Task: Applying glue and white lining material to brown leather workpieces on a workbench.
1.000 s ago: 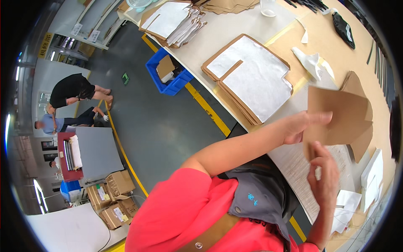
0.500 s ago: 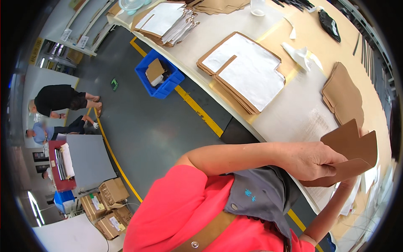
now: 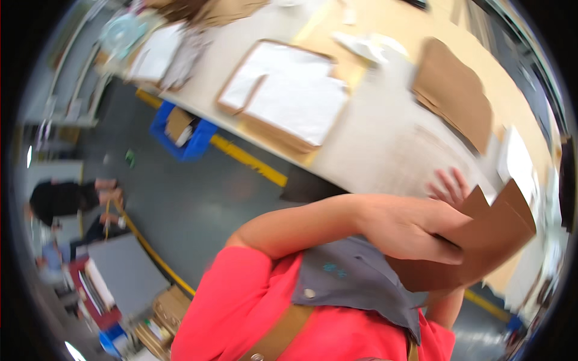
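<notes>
My left hand grips a folded piece of brown card with notched edges, held low over the table's near edge in front of my apron. Behind the card, the spread fingers of my right hand rise above its upper edge; the rest of that hand is hidden. Farther back on the table lie a brown shaped stack and a white-faced, brown-edged stack with a narrow slot. The picture is blurred by motion.
The worktable also bears paper piles and white scraps. A blue bin is on the floor beside it. At left are a person in black, someone lower down, a grey-topped unit and cardboard boxes.
The card has come down and tilted, with my left hand gripping it. My right hand's fingers, earlier on the card or hidden, now show spread behind it. The whole view has shifted.
</notes>
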Available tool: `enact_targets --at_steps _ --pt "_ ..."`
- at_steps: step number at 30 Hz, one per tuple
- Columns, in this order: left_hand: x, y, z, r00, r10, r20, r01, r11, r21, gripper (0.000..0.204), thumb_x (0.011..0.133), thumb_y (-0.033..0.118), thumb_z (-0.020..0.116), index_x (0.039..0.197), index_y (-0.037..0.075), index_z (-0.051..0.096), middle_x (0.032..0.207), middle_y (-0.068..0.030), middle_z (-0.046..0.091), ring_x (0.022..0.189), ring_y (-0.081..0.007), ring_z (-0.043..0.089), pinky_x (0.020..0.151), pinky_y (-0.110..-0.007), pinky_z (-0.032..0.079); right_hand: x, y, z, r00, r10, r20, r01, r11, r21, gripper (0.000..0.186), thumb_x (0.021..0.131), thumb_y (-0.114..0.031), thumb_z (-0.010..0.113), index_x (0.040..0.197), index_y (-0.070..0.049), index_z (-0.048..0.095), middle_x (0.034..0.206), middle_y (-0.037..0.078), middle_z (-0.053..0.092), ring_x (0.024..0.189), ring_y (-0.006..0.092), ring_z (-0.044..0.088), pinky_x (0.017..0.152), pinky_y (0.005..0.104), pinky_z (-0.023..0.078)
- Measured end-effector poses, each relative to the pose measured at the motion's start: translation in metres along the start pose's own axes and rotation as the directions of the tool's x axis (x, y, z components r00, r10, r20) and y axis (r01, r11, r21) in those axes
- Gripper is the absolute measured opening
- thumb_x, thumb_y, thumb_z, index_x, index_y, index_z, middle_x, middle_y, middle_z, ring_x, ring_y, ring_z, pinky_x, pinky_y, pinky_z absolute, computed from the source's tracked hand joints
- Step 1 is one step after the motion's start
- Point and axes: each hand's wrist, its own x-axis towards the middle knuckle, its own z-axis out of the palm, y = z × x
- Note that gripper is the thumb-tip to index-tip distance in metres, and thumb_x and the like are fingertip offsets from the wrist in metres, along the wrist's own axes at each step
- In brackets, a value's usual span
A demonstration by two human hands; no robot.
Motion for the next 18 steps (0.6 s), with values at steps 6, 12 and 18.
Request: enact_targets --at_steps 6,12,18 --pt "-0.037 -0.003 -0.014 0.869 -0.131 -0.477 0.013 0.97 -0.242 0.029 0.097 0.007 0.06 0.126 -0.001 0.06 0.123 -0.006 0.064 0.117 -0.0148 0.056 0.099 -0.031 0.045 -0.018 0.008 -0.024 0.991 -0.057 0.118 0.024 0.964 0.266 0.038 0.093 -0.011 0.064 0.129 0.003 0.058 0.109 0.009 0.07 0.095 0.0151 0.069 0.084 0.0245 0.054" --pt "-0.016 -0.075 -0.075 0.673 -0.319 -0.668 0.262 0.946 -0.189 0.071 0.089 0.005 0.068 0.151 0.0 0.032 0.101 -0.0086 0.069 0.096 -0.0118 0.064 0.082 -0.023 0.05 -0.011 0.005 -0.047 0.939 -0.171 -0.297 0.054 0.93 -0.363 0.031 0.094 -0.014 0.066 0.119 0.004 0.063 0.101 0.006 0.071 0.087 0.0089 0.066 0.076 0.0225 0.052" --pt "-0.008 -0.088 -0.069 0.53 -0.192 -0.826 0.638 0.731 0.24 0.08 0.085 0.003 0.072 0.154 0.016 0.033 0.075 0.0012 0.055 0.066 -0.005 0.052 0.057 -0.02 0.043 -0.013 0.02 -0.055 0.85 -0.344 -0.398 -0.04 0.712 -0.701 0.04 0.09 -0.014 0.071 0.127 -0.003 0.059 0.078 0.002 0.065 0.071 0.0068 0.058 0.067 0.0245 0.049"
